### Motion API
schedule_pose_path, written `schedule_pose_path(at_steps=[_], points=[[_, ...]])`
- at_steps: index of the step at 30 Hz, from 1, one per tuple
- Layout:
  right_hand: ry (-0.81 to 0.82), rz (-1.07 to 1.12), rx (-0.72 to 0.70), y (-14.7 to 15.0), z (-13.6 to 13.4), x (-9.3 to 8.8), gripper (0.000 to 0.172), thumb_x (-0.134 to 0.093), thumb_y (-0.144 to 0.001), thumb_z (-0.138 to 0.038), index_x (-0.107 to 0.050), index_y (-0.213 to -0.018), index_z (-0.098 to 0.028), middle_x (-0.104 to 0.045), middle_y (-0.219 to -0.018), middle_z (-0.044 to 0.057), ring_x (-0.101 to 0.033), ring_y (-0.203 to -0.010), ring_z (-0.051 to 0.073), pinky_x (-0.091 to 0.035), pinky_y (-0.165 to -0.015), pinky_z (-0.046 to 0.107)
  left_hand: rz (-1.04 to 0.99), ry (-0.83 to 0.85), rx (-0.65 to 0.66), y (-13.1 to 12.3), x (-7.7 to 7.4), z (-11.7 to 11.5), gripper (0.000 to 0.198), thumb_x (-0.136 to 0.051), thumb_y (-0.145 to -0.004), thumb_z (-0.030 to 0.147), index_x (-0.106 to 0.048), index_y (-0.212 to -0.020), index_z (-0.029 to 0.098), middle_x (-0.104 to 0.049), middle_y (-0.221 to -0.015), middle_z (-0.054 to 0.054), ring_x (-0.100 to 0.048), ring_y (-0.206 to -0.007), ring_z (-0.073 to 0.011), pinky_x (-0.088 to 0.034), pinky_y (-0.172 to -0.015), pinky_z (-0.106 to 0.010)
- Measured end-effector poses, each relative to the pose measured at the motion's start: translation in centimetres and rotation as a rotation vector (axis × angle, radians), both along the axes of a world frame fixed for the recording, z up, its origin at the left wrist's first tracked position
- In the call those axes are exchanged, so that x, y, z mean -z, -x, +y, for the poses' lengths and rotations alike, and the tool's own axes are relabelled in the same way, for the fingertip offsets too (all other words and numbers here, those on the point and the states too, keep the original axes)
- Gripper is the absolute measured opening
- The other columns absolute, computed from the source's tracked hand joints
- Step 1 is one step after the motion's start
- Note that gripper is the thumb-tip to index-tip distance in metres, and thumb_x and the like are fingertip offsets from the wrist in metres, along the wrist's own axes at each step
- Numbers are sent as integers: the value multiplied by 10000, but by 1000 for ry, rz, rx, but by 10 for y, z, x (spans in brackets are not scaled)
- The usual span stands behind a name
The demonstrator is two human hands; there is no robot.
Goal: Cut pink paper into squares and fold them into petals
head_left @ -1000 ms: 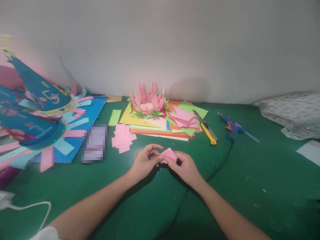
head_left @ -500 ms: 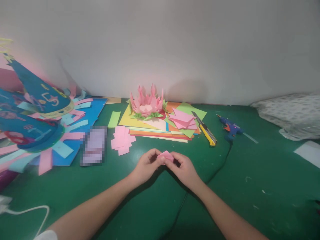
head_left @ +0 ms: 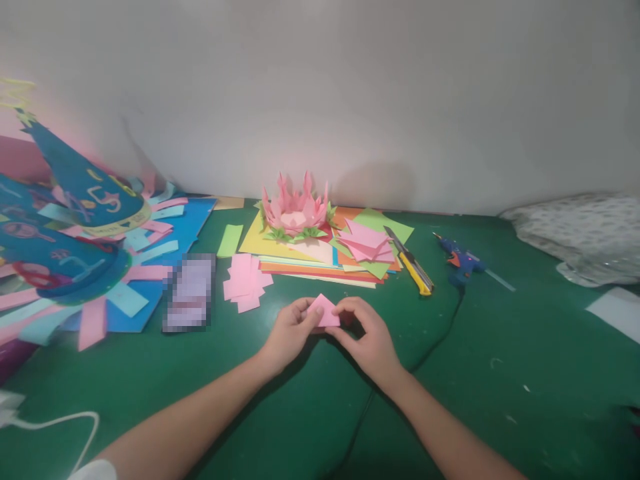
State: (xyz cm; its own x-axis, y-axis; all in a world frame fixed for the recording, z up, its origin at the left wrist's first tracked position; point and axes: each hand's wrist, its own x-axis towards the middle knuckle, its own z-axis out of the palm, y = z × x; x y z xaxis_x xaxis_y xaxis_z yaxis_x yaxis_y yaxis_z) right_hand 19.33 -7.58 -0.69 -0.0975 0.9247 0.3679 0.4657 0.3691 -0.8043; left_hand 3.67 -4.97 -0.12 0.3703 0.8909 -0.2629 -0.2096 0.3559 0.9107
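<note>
A small folded piece of pink paper is held up over the green table, its top coming to a point. My left hand pinches its left side, thumb on the front and the other fingers behind. At the paper's right edge, my right hand grips the corner between curled index finger and thumb. Beyond the hands, a pink paper lotus with green leaves rests on a stack of coloured paper. Loose pink paper strips lie left of the hands, and folded pink pieces sit on the stack's right.
A yellow utility knife lies with its blade out beside the stack. Farther right is a blue glue gun, its cord crossing the table towards me. A blurred-out phone and blue decorated cone hats occupy the left.
The right thumb has slid off the front of the pink paper to its lower right edge. More of the paper's face now shows, shifted slightly left.
</note>
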Motion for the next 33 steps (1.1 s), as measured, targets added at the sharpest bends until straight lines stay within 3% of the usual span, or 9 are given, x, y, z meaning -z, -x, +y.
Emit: schedule_pose_path(at_steps=[5, 18, 29, 33], points=[[-6, -4, 22, -2, 1, 2, 139, -656, -787, -221, -613, -920, -229, -629, -920, 34, -583, -810, 177, -481, -727, 301, -8, 26, 35, 1, 0, 1, 360, -696, -705, 415, -635, -890, 113, -691, -842, -53, -639, -803, -157, -506, -813, -288], [56, 20, 76, -2, 1, 2, 91, -634, -806, -288, -688, -858, -237, -698, -897, 27, -640, -810, 177, -511, -747, 298, -19, 54, 9, 1, 4, 2, 400, -718, -664, 458, -611, -832, 111, -636, -794, -21, -618, -726, -124, -528, -741, -275], [22, -38, 133, -2, -2, -2, 145, -551, -856, -283, -629, -756, -214, -693, -817, 32, -631, -761, 185, -490, -702, 302, -47, 93, 42, -2, 0, -3, 395, -742, -657, 411, -568, -848, 111, -670, -854, -61, -661, -815, -166, -544, -711, -273], [-13, -63, 158, 0, -4, -3, 145, -540, -852, -262, -613, -736, -215, -686, -787, 30, -619, -713, 180, -481, -670, 296, -44, 87, 28, -4, 1, -5, 405, -775, -621, 375, -564, -842, 110, -671, -822, -46, -660, -772, -144, -544, -699, -257]])
